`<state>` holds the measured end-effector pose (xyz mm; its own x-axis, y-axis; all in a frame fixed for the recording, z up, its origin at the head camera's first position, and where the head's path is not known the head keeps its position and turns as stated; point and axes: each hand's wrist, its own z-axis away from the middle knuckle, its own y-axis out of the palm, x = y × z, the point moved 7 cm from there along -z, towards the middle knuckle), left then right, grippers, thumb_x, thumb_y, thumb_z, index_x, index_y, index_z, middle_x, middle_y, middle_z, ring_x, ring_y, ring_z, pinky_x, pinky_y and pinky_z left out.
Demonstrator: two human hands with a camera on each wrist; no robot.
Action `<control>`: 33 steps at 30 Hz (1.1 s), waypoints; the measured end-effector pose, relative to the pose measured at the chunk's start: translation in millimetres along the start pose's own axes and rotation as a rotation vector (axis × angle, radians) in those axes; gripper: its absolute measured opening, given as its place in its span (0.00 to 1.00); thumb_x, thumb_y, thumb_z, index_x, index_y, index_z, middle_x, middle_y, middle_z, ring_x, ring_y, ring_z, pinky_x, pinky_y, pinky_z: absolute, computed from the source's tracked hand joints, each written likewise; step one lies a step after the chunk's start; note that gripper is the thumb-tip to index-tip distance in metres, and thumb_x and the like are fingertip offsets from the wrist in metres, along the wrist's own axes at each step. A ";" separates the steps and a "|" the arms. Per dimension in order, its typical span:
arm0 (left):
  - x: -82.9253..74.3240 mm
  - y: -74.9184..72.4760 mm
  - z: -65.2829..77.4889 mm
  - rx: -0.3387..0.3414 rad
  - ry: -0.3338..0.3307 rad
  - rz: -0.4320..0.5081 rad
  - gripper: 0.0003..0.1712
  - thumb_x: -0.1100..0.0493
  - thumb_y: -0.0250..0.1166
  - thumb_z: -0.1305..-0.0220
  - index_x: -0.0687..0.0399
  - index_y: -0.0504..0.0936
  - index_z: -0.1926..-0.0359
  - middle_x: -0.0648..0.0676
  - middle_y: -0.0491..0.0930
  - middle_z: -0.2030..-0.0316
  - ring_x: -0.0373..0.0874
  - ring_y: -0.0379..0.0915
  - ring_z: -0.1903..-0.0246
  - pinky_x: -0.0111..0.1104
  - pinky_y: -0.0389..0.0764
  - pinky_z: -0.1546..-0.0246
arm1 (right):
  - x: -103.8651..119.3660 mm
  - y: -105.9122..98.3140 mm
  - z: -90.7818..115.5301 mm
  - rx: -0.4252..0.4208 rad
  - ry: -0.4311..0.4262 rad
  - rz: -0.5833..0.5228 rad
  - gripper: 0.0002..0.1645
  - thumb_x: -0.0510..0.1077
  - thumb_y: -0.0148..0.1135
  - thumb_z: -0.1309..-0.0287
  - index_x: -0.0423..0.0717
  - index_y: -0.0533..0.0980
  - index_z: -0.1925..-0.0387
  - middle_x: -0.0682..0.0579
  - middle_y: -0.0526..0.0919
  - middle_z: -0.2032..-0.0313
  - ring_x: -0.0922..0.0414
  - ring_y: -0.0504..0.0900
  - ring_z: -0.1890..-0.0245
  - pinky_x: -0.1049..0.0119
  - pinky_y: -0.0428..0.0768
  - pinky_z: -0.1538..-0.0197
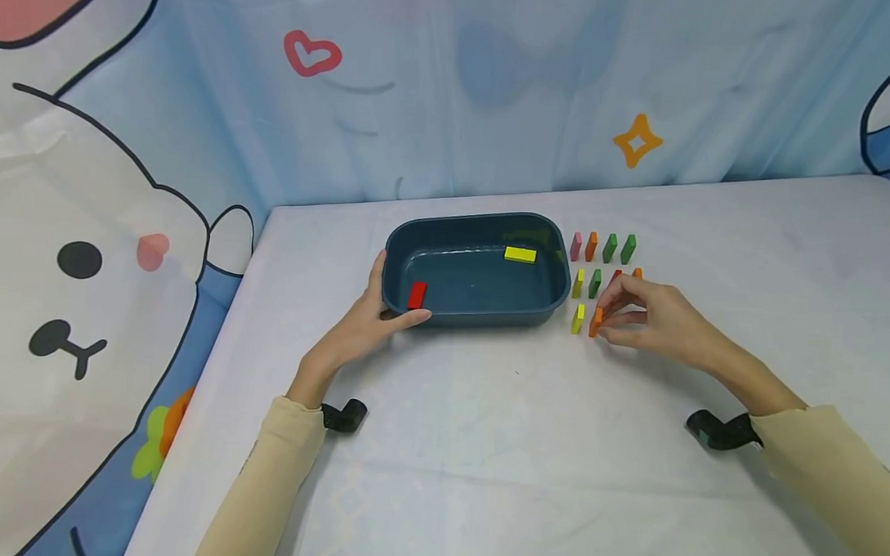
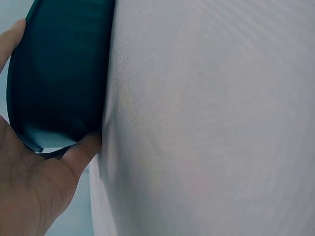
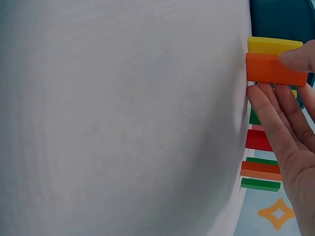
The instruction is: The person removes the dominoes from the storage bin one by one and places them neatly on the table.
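Observation:
A dark teal plastic tub [image 1: 474, 291] sits on the white cloth, and inside it lie a red domino block [image 1: 416, 295] at the near left and a yellow one [image 1: 520, 254] toward the back right. My left hand [image 1: 362, 322] grips the tub's left end, thumb at the front side and fingers around the far left corner. To the right of the tub, my right hand [image 1: 660, 318] pinches an orange domino block [image 1: 595, 322] between thumb and fingers. That block [image 3: 270, 69] stands upright, close beside a yellow block [image 1: 578, 319] in the front row.
Behind the pinched block, several upright blocks stand in rows: a yellow [image 1: 578, 283], a green [image 1: 595, 284], and a red [image 1: 616, 276] partly hidden by my right hand. The back row holds a pink block [image 1: 575, 246]. A printed curtain [image 1: 451, 106] hangs behind the table.

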<state>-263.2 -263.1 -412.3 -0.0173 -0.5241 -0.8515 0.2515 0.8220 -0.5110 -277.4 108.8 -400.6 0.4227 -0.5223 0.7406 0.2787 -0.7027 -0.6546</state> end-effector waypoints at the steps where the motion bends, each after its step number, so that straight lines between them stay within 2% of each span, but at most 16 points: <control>1: 0.0 0.0 0.1 0.000 0.000 0.001 0.71 0.31 0.72 0.37 0.25 0.23 0.18 0.43 0.33 0.16 0.53 0.57 0.23 0.53 0.56 0.23 | 0.1 -0.3 0.1 -0.002 0.000 0.003 0.21 0.26 0.77 0.50 0.36 0.77 0.57 0.45 0.83 0.57 0.65 0.82 0.58 0.81 0.81 0.55; 9: 0.8 1.8 -2.6 0.008 0.009 0.003 0.72 0.32 0.72 0.37 0.31 0.23 0.17 0.44 0.33 0.16 0.54 0.57 0.23 0.53 0.57 0.23 | -1.7 -2.4 4.0 -0.010 0.006 0.001 0.22 0.26 0.77 0.50 0.35 0.77 0.55 0.44 0.83 0.57 0.67 0.82 0.59 0.82 0.81 0.56; 13: -0.3 2.1 -2.9 0.007 0.013 -0.007 0.72 0.31 0.71 0.38 0.33 0.23 0.17 0.44 0.32 0.16 0.54 0.53 0.22 0.54 0.56 0.23 | -2.1 -3.4 7.1 -0.018 0.005 0.004 0.22 0.26 0.78 0.50 0.34 0.77 0.55 0.44 0.84 0.57 0.67 0.82 0.59 0.81 0.81 0.57; 17: -0.2 1.1 -1.8 0.004 0.012 -0.018 0.73 0.30 0.71 0.38 0.34 0.23 0.17 0.45 0.32 0.16 0.52 0.49 0.20 0.55 0.55 0.23 | 0.6 -6.4 12.5 -0.019 -0.004 0.036 0.22 0.28 0.79 0.50 0.35 0.77 0.55 0.46 0.84 0.58 0.62 0.83 0.59 0.80 0.81 0.57; 20: 0.8 0.6 -1.2 0.005 0.005 -0.015 0.72 0.29 0.71 0.38 0.30 0.22 0.17 0.45 0.33 0.16 0.53 0.51 0.21 0.54 0.55 0.23 | 5.8 -11.7 19.3 -0.025 -0.020 0.105 0.26 0.29 0.81 0.52 0.37 0.76 0.54 0.48 0.84 0.59 0.60 0.83 0.59 0.78 0.83 0.57; 26: -1.1 -1.5 -1.4 0.006 0.008 -0.008 0.71 0.29 0.71 0.38 0.23 0.22 0.19 0.45 0.33 0.16 0.52 0.55 0.22 0.53 0.56 0.23 | 33.9 -31.8 26.6 -0.047 -0.076 0.280 0.35 0.27 0.83 0.58 0.37 0.72 0.49 0.51 0.82 0.63 0.55 0.84 0.62 0.60 0.88 0.59; 29: -1.0 -1.3 -1.0 0.002 0.009 -0.003 0.70 0.31 0.71 0.37 0.23 0.22 0.19 0.44 0.34 0.16 0.51 0.54 0.22 0.52 0.57 0.23 | 52.1 -40.8 20.1 -0.057 -0.107 0.361 0.34 0.27 0.83 0.58 0.37 0.74 0.50 0.51 0.82 0.64 0.53 0.85 0.62 0.55 0.88 0.58; 33: 0.4 1.6 0.0 0.006 0.010 0.006 0.70 0.31 0.71 0.37 0.24 0.22 0.19 0.43 0.33 0.17 0.49 0.52 0.21 0.51 0.57 0.23 | 75.3 -46.5 -0.9 -0.048 -0.140 0.378 0.27 0.29 0.82 0.54 0.38 0.77 0.53 0.50 0.83 0.61 0.50 0.86 0.59 0.52 0.87 0.54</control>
<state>-262.8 -262.0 -413.4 -0.0256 -0.5170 -0.8556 0.2577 0.8235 -0.5054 -259.3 101.7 -314.2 0.6020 -0.6796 0.4191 0.0421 -0.4972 -0.8666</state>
